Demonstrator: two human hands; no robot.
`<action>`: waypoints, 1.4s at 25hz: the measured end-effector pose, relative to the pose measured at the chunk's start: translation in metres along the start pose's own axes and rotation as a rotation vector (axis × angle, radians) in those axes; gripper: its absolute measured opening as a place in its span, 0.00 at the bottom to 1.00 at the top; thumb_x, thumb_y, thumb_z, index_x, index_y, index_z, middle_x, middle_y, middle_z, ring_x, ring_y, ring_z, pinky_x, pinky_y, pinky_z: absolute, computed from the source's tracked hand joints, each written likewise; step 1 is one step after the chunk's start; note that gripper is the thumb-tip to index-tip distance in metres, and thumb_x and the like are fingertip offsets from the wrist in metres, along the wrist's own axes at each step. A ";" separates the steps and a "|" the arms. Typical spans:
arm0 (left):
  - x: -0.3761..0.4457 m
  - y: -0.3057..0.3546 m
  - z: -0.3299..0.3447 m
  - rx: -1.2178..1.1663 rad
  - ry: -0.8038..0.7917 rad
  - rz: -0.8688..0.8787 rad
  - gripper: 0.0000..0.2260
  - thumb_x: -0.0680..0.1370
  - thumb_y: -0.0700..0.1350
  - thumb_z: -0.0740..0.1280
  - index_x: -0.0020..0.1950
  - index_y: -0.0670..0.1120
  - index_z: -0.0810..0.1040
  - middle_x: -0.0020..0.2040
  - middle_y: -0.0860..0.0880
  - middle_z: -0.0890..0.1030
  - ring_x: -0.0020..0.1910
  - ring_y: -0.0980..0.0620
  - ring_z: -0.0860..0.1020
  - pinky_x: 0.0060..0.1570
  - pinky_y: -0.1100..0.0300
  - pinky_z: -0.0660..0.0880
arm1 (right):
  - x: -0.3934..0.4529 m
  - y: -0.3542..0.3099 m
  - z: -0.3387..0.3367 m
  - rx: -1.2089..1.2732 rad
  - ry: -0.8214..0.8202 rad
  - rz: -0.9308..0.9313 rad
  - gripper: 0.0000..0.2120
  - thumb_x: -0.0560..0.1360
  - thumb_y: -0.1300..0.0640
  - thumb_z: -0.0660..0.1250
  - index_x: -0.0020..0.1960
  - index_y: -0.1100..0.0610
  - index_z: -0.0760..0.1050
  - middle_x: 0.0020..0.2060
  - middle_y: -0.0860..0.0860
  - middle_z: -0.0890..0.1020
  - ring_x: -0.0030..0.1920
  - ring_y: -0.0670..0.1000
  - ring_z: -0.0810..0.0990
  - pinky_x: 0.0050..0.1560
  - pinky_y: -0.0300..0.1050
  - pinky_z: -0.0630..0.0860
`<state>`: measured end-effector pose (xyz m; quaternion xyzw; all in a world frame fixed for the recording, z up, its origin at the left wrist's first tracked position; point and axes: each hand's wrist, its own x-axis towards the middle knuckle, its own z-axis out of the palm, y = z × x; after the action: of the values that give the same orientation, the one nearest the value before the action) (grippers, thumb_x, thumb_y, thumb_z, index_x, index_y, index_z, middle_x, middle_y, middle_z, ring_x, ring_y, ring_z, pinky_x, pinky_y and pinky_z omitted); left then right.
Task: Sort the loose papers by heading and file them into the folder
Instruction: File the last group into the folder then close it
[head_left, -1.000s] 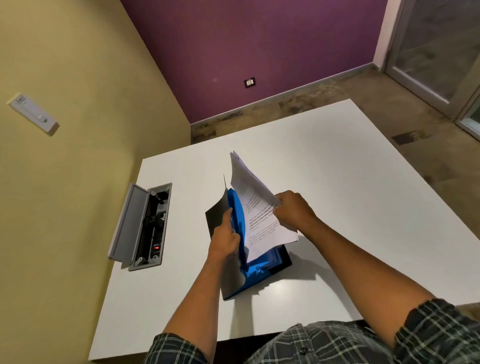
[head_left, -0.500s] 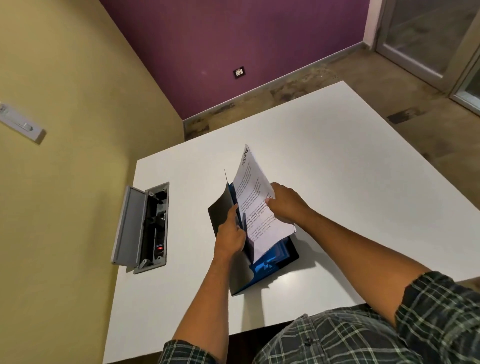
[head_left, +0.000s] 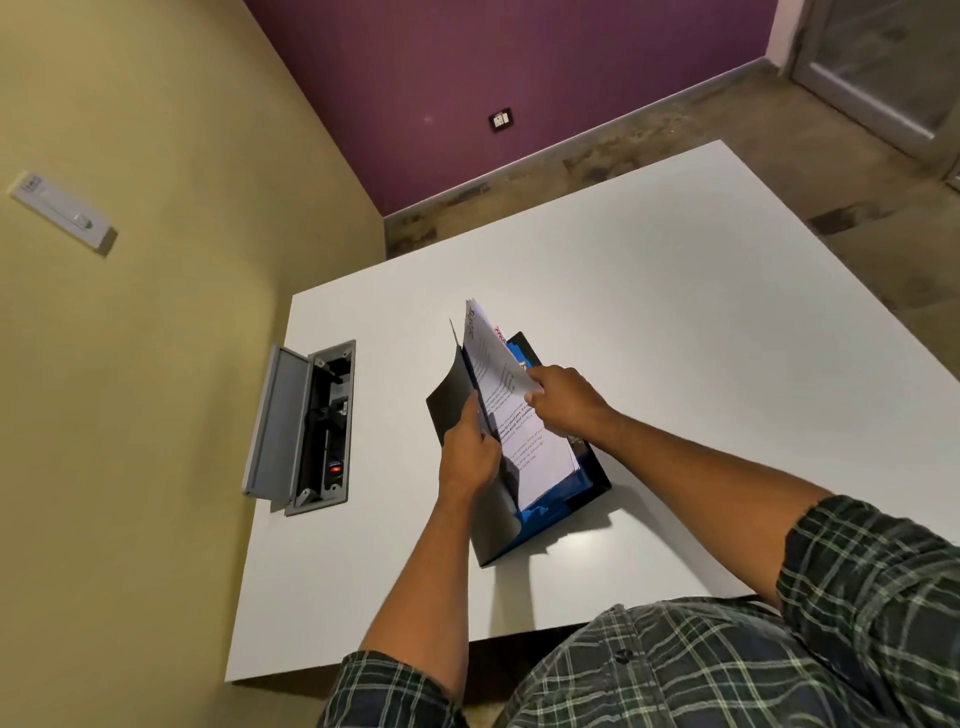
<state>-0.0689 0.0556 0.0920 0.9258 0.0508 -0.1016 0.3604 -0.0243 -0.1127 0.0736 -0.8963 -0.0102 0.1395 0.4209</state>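
Observation:
A dark folder (head_left: 498, 530) with blue inner pockets lies half open on the white table (head_left: 675, 322). My left hand (head_left: 467, 452) grips its raised front cover and holds it upright. My right hand (head_left: 566, 400) pinches the right edge of a stack of printed white papers (head_left: 530, 447), which stands slanted inside the folder with its lower end down among the blue pockets. A sheet with a red heading peeks out behind the stack at the top.
An open grey cable box (head_left: 301, 426) with sockets is set into the table at the left. A yellow wall with a switch plate (head_left: 62, 213) runs along the left side. The table's near edge is at my waist.
The papers have dropped lower into the folder and tilted back toward the cover. My right hand moved down and left with them. The left hand kept its hold on the cover.

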 end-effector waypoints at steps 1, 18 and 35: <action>0.000 0.000 -0.001 -0.009 0.004 -0.001 0.26 0.81 0.40 0.63 0.78 0.51 0.61 0.66 0.45 0.78 0.54 0.48 0.80 0.48 0.55 0.81 | 0.002 -0.003 0.000 -0.005 -0.017 0.000 0.17 0.81 0.57 0.64 0.69 0.58 0.74 0.58 0.57 0.82 0.45 0.54 0.80 0.36 0.42 0.76; 0.019 -0.014 0.008 0.028 0.032 -0.033 0.26 0.81 0.42 0.63 0.79 0.52 0.61 0.61 0.47 0.80 0.49 0.56 0.77 0.42 0.64 0.76 | 0.038 -0.020 0.001 -0.210 -0.028 0.090 0.09 0.73 0.64 0.65 0.51 0.61 0.82 0.40 0.56 0.84 0.36 0.54 0.80 0.32 0.40 0.71; 0.013 0.013 0.032 0.025 -0.061 0.098 0.27 0.82 0.44 0.63 0.80 0.50 0.59 0.64 0.47 0.79 0.51 0.48 0.83 0.50 0.52 0.83 | 0.022 0.025 0.009 -0.019 -0.075 0.158 0.13 0.82 0.54 0.65 0.40 0.58 0.73 0.43 0.60 0.84 0.33 0.51 0.83 0.41 0.45 0.83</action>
<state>-0.0590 0.0250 0.0745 0.9282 -0.0066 -0.1125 0.3547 -0.0078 -0.1192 0.0434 -0.8924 0.0436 0.2056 0.3994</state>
